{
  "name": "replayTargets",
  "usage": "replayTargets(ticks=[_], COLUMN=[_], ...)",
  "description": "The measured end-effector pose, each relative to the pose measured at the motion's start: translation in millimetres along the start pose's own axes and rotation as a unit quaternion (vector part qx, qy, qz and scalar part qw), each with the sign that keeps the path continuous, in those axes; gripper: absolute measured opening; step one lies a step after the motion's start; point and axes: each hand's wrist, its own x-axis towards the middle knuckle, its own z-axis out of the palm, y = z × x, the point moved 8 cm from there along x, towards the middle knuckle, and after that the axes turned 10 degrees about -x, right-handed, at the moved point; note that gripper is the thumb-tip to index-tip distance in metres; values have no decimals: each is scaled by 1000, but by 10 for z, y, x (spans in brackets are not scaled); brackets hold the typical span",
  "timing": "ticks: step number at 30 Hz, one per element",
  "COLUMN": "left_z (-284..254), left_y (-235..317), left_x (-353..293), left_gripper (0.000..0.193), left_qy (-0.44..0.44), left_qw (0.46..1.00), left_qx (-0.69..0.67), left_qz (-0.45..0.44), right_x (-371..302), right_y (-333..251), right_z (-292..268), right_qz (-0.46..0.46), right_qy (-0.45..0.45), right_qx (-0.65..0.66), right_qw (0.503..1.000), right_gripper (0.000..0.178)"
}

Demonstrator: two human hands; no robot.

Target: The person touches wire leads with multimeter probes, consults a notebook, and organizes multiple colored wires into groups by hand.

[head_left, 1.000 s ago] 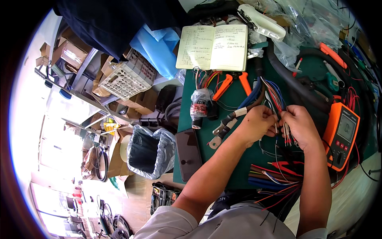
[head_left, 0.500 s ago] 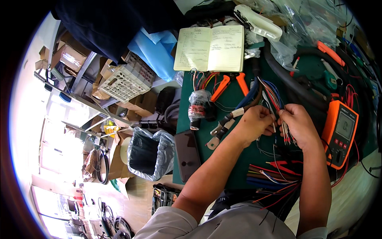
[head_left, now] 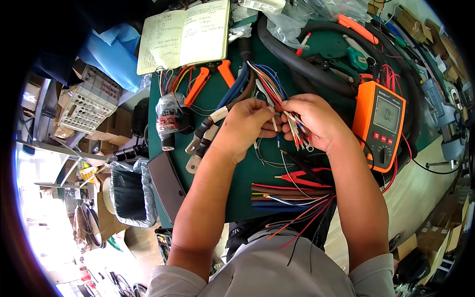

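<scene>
A thick cable [head_left: 244, 49] fans out into a bundle of thin red, white and blue wires [head_left: 269, 86] in front of me. Fingers curled in a pinch, my left hand [head_left: 243, 126] grips a thin white wire [head_left: 275, 124] from that bundle. My right hand [head_left: 316, 121] is closed around the other thin wires, whose red and white ends stick out below its fingers. Both sets of fingertips almost meet. Beside my left wrist lie thick conductors ending in metal cable lugs [head_left: 194, 162].
An orange multimeter [head_left: 380, 126] stands right of my right forearm. Orange-handled pliers [head_left: 200, 85], an open notebook [head_left: 183, 37] and a plastic-wrapped connector [head_left: 168, 119] lie at the left. Cut wires [head_left: 292, 195] and red clips [head_left: 302, 175] sit near the front edge. A dark phone-like slab [head_left: 166, 185] lies at the left edge.
The view has swung right, so the bench things appear farther left. Both hands stay at the wire bundle, with the fingers slightly shifted on it.
</scene>
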Motion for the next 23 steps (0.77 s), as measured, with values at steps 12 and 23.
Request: replayTargets(ticks=[12, 23], left_z=[-5, 0], left_y=[-9, -6], left_x=[19, 21], left_gripper=[20, 29], left_qy=[2, 7], left_qw=[1000, 999], left_qx=[20, 49], left_qz=[7, 4], right_x=[1, -20], right_y=[-40, -71], right_z=[45, -7], right_qz=[-27, -44], right_qy=[15, 30], right_qx=[-26, -82], right_qw=[999, 995], right_gripper=[19, 23])
